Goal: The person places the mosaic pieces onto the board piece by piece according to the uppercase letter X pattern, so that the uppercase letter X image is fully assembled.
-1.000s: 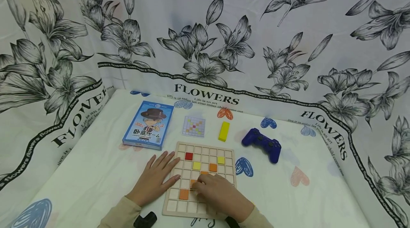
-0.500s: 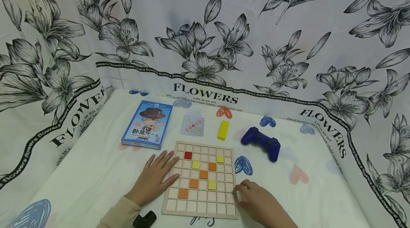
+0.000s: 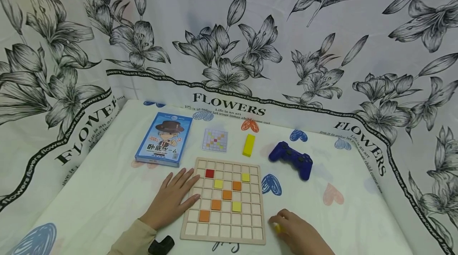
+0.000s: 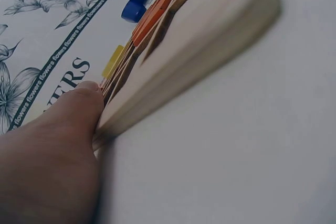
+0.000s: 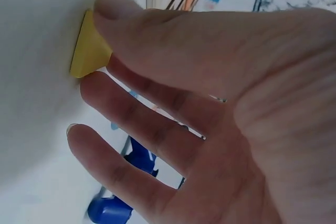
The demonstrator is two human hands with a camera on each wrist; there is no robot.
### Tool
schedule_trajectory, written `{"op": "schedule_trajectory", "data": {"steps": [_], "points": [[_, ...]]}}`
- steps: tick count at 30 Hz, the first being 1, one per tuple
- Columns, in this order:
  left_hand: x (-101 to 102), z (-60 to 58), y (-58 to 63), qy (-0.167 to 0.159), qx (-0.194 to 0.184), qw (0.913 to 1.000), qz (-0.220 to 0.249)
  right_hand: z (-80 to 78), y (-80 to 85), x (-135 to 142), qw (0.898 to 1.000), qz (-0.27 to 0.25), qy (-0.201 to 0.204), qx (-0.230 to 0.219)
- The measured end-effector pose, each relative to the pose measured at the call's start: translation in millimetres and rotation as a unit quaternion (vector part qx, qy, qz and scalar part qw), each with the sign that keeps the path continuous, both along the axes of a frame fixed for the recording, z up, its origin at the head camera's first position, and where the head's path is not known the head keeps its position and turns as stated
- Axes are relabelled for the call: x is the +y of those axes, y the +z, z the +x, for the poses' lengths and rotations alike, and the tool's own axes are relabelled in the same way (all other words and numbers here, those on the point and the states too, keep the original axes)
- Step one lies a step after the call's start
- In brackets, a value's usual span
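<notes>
A wooden grid board (image 3: 211,231) lies on the white cloth, with red, yellow and orange square tiles in some of its cells. The left hand (image 3: 173,195) rests with spread, straight fingers over the board's left edge; in the left wrist view its thumb (image 4: 79,103) touches the board's side (image 4: 173,98). To the right of the board, low over the cloth, the right hand (image 3: 295,227) pinches a yellow tile (image 5: 92,51) between thumb and index finger. Its other fingers (image 5: 121,174) are loosely bent. Only a small part of the yellow tile shows in the head view.
Behind the board lie a blue game box (image 3: 164,139), a small grid-pattern card (image 3: 214,140) and a yellow block (image 3: 249,145). A blue game controller (image 3: 291,159) is at the back right. A black object (image 3: 162,245) sits by the left wrist. Flower-printed cloth (image 3: 229,40) hangs behind.
The right hand has moved off the board to the right, uncovering a yellow tile in a cell, and now pinches another yellow tile beside the board. The left hand has stayed in place.
</notes>
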State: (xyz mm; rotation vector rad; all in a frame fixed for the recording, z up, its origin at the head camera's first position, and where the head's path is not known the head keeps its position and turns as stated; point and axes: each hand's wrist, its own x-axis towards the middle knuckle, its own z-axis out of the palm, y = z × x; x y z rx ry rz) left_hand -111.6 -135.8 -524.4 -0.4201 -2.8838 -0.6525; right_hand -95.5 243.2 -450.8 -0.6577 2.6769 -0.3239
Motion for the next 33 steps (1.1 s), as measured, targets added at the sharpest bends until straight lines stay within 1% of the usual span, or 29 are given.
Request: {"op": "schedule_trajectory", "data": {"steps": [9, 12, 14, 16, 21, 23, 25, 27, 29, 31, 33], "points": [[0.0, 1.2, -1.6, -0.001, 0.004, 1.0, 0.003, -0.8, -2.4, 2.5, 1.0, -0.006, 0.004, -0.021], [-0.1, 1.4, -1.2, 0.0, 0.012, 0.9999, 0.003, -1.0, -3.0, 2.7, 1.0, -0.013, 0.003, -0.025], [-0.1, 1.4, -1.0, 0.0, 0.018, 0.9998, 0.004, -1.0, -3.2, 2.5, 1.0, -0.013, 0.005, -0.015], [-0.3, 1.2, -0.9, 0.001, 0.021, 0.9998, 0.004, -1.1, -3.3, 1.9, 1.0, -0.005, 0.012, 0.007], [-0.8, 1.0, -1.3, 0.001, 0.006, 1.0, 0.002, -2.8, -2.4, -3.6, 0.996, 0.025, 0.04, 0.08], [-1.1, 1.0, -1.4, 0.001, -0.001, 1.0, 0.0, -4.3, -1.2, -7.9, 0.994, 0.026, 0.041, 0.096], [-1.4, 0.5, -1.9, 0.0, -0.003, 1.0, -0.001, -5.8, 0.4, -12.6, 0.995, 0.018, 0.034, 0.097], [-1.5, 0.2, -1.8, 0.001, -0.003, 1.0, -0.003, -7.6, 2.1, -18.4, 0.996, 0.004, 0.025, 0.086], [-1.4, -0.2, -1.8, 0.001, -0.001, 1.0, -0.004, -9.5, 3.8, -24.3, 0.996, -0.009, 0.026, 0.079], [-1.4, -0.2, -1.3, 0.001, -0.001, 1.0, -0.006, -11.9, 5.2, -30.8, 0.996, -0.014, 0.035, 0.076], [-1.3, -0.5, -0.6, 0.0, -0.003, 1.0, -0.005, -14.6, 4.4, -36.6, 0.994, -0.018, 0.06, 0.093]]}}
